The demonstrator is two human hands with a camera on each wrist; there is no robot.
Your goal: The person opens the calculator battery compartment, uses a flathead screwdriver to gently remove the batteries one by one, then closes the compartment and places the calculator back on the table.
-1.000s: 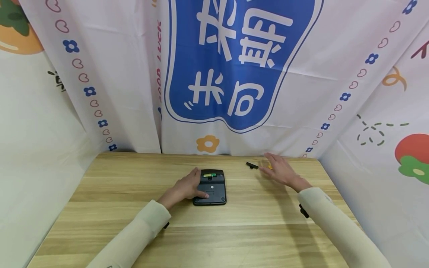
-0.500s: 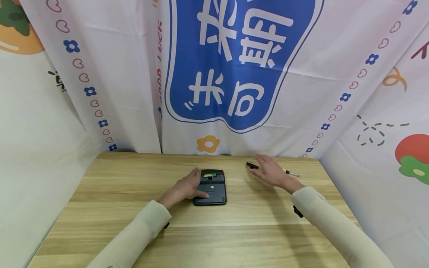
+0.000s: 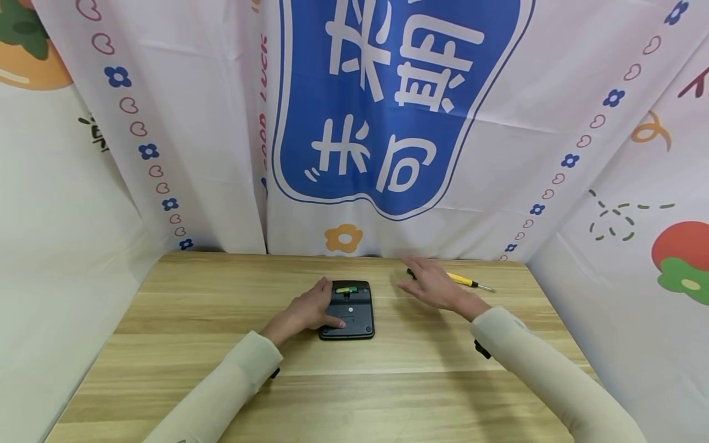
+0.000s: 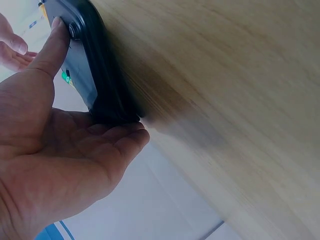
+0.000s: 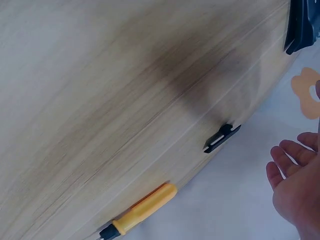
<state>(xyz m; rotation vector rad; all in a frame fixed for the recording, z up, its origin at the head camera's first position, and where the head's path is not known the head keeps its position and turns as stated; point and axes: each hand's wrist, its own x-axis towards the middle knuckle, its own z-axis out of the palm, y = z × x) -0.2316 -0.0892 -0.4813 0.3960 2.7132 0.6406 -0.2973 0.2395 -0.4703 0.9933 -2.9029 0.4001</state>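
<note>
Gripping black device [image 3: 357, 316], cloth [image 3: 365, 123] reading "GOOD LUCK"

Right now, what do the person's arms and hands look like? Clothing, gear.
Left sleeve and right sleeve: long, pale cream. A small black attachment shows below each sleeve end, too small to identify. Left hand and right hand: bare, no gloves.

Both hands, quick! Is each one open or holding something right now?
Left hand: holding the black gadget.
Right hand: open, holding nothing.
</note>
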